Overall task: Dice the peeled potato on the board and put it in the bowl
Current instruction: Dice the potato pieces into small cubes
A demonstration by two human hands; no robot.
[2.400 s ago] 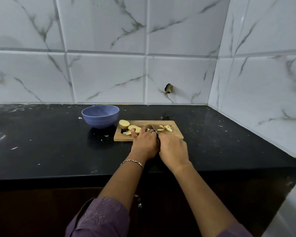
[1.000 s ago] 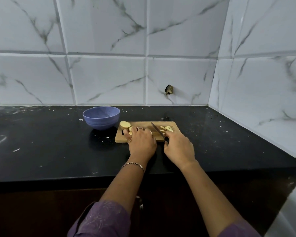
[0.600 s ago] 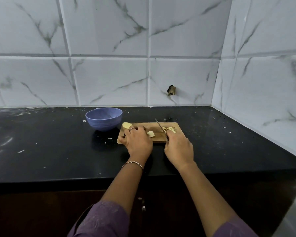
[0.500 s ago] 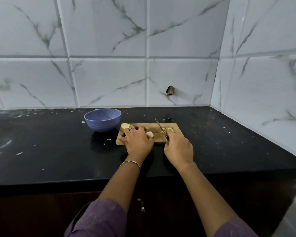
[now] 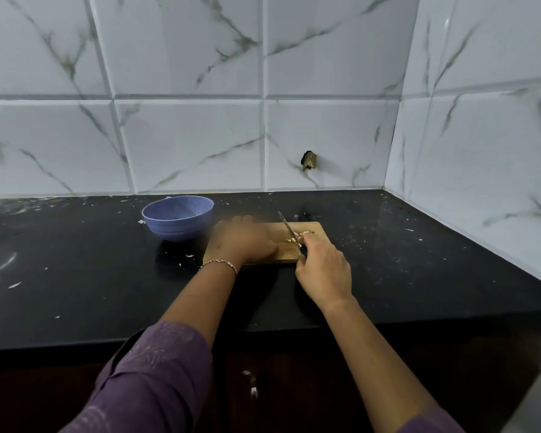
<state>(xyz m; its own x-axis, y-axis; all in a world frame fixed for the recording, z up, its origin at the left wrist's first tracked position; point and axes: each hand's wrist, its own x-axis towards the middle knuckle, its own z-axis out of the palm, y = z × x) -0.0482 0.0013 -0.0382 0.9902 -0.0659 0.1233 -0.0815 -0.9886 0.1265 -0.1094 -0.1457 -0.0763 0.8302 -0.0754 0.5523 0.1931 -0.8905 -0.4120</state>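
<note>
— What moved?
— The left hand (image 5: 241, 242) slid toward the board's (image 5: 275, 228) far-left end, blurred; can't tell its fingers' hold.
— Else?
— The counter (image 5: 75, 276) carries the bowl (image 5: 178, 218) beside the board; the right hand's (image 5: 324, 270) fingers wrap the knife (image 5: 289, 229), blade over diced potato (image 5: 305, 234) at right.

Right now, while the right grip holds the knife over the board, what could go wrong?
1. The left grip is blurred and sits close to the knife that the right grip holds; a finger could be cut.
2. The cut potato pieces lie near the right end of the board, far from the bowl; some may drop on the speckled counter on the way.
</note>
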